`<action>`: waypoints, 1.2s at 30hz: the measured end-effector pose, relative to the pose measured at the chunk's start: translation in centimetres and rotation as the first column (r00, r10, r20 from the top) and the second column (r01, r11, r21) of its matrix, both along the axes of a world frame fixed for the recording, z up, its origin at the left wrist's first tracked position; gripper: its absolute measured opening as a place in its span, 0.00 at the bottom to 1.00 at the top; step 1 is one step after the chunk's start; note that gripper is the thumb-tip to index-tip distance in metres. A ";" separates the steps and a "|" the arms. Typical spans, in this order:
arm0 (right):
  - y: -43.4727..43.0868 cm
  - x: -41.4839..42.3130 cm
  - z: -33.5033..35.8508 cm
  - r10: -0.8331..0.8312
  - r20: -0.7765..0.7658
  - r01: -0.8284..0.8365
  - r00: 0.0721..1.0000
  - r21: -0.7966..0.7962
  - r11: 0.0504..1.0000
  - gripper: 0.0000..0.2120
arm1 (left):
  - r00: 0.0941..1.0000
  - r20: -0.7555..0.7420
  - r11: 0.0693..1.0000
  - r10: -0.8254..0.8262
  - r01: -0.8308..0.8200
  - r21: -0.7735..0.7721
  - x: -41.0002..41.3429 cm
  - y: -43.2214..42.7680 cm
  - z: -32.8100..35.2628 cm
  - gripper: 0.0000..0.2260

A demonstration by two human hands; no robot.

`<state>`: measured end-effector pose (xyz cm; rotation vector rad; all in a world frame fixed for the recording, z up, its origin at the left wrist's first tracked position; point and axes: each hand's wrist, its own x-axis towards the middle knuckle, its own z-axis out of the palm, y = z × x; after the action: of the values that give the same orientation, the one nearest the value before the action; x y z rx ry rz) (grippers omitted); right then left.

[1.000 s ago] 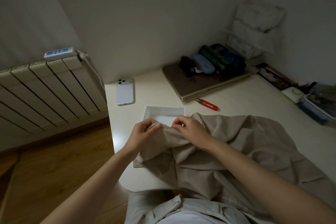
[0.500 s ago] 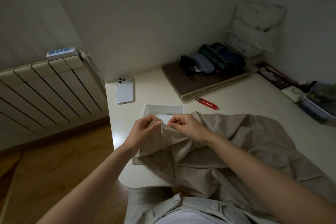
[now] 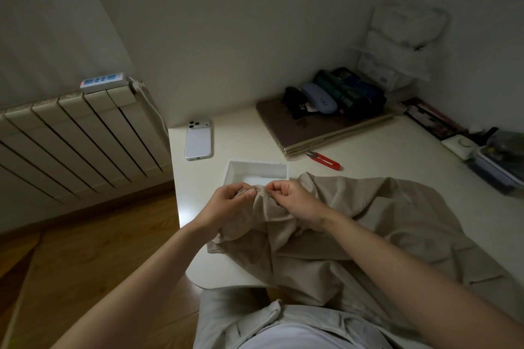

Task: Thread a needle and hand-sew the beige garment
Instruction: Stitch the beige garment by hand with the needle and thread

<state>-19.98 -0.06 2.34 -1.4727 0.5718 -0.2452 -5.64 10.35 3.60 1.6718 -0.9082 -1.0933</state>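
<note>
The beige garment (image 3: 354,224) lies crumpled over the front right of the white table (image 3: 382,156) and hangs toward my lap. My left hand (image 3: 229,204) pinches a bunched fold at the garment's upper left edge. My right hand (image 3: 295,198) pinches the same fold right beside it, fingers curled. The two hands nearly touch. A needle or thread between the fingers is too small to tell in this dim light.
A shallow white tray (image 3: 256,171) sits just behind my hands. Red thread snips (image 3: 326,160) lie to its right, a white phone (image 3: 198,139) to its left. A laptop (image 3: 320,133) with cases stacked on it stands at the back. A radiator (image 3: 71,139) lines the left wall.
Both hands have drawn closer together on the fold and lifted it slightly. The fabric between them is more bunched.
</note>
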 end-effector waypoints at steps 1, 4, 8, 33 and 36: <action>0.1 0.0 0.0 -0.004 0.010 0.004 1.000 0.036 0.999 0.10 | 0.999 -0.041 1.000 -0.001 0.001 0.012 0.1 0.2 0.1 0.07; 0.3 0.1 -0.1 -0.010 0.025 0.008 1.000 0.094 0.996 0.09 | 0.989 -0.146 1.000 -0.010 0.014 0.024 0.1 0.4 0.6 0.07; 0.2 0.3 -0.2 -0.017 0.001 0.017 1.000 0.100 0.995 0.07 | 0.980 -0.200 1.000 -0.001 -0.003 -0.018 -0.4 0.4 0.8 0.07; 0.8 1.7 0.8 -0.173 0.024 0.165 0.985 -0.462 0.872 0.09 | 0.987 -0.101 0.992 0.122 -0.118 0.043 -0.1 -0.6 -0.2 0.11; 1.0 2.1 0.7 -0.150 0.014 0.134 0.989 -0.544 0.829 0.07 | 0.990 -0.096 0.994 0.106 -0.103 0.036 -0.3 -0.7 -0.2 0.12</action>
<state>-17.91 0.89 3.01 -1.9902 0.6704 -0.5393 -5.94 9.65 3.44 1.6571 -0.7365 -1.1125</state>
